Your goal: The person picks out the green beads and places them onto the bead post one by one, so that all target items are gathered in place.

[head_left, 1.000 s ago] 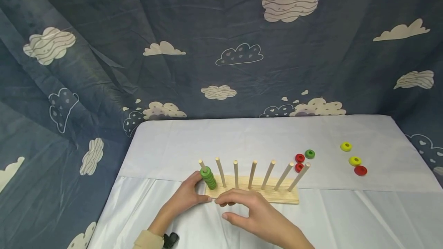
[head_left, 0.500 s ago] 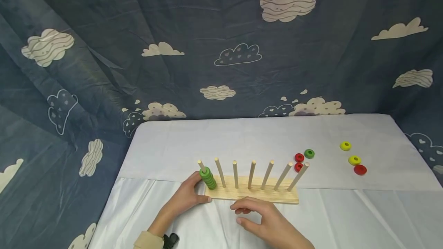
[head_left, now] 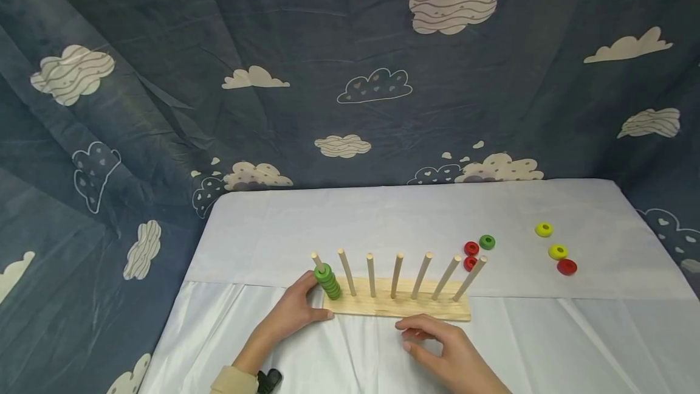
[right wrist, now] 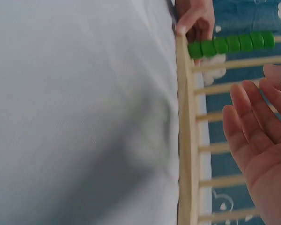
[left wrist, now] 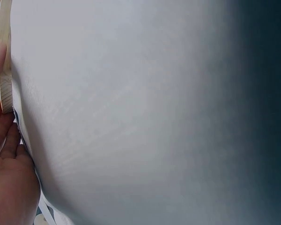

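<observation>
A pale wooden peg board [head_left: 394, 306] stands on the white cloth, with several upright pegs. Green rings [head_left: 330, 283] are stacked on its leftmost peg; the other pegs carry none. My left hand [head_left: 295, 309] holds the board's left end, thumb at the front edge and fingers round the far side; in the left wrist view those fingers [left wrist: 9, 136] lie against the board's end. My right hand [head_left: 440, 345] hovers before the board's right half, holding nothing, fingers loosely bent. In the right wrist view its palm [right wrist: 271, 173] faces the camera, apart from the pegs.
Right of the board lie two red rings [head_left: 471, 248] and a green ring [head_left: 487, 242]. Farther right are two yellow rings [head_left: 558, 252] and another red ring [head_left: 567, 267]. A dark cloud-patterned curtain [head_left: 306, 120] hangs behind and to the left of the white-covered table [head_left: 383, 217].
My right hand has moved rightward along the board's front, away from the green stack. The left hand stays at the board's left end. The rings have not moved.
</observation>
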`<state>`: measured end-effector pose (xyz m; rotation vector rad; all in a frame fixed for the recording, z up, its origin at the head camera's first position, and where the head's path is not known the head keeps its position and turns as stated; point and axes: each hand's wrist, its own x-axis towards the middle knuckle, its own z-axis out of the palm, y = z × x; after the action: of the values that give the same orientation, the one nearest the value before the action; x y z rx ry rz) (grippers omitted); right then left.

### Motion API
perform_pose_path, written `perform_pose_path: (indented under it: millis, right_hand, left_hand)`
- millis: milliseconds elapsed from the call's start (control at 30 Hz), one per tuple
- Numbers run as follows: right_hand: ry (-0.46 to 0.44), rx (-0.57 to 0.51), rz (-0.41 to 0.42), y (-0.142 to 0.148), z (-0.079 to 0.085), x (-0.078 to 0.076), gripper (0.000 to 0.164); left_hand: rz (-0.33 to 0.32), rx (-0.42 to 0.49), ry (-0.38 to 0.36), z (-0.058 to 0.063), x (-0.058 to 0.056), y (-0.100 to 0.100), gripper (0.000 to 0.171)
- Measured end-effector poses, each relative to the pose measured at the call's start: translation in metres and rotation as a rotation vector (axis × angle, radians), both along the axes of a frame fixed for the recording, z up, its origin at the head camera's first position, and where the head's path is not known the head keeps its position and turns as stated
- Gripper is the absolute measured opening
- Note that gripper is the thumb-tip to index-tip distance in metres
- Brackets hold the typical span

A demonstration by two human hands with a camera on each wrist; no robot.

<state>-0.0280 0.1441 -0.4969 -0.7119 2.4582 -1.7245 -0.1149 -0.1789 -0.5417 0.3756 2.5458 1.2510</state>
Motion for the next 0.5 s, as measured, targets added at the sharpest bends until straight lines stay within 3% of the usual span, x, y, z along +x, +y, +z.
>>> perform_pose_path:
  millis: [500]
  right_hand:
    - [-0.198, 0.211, -0.393, 0.042, 0.000, 0.006, 0.026]
  left_hand:
    - [0.010, -0.005, -0.014, 0.002, 0.001, 0.000, 0.080]
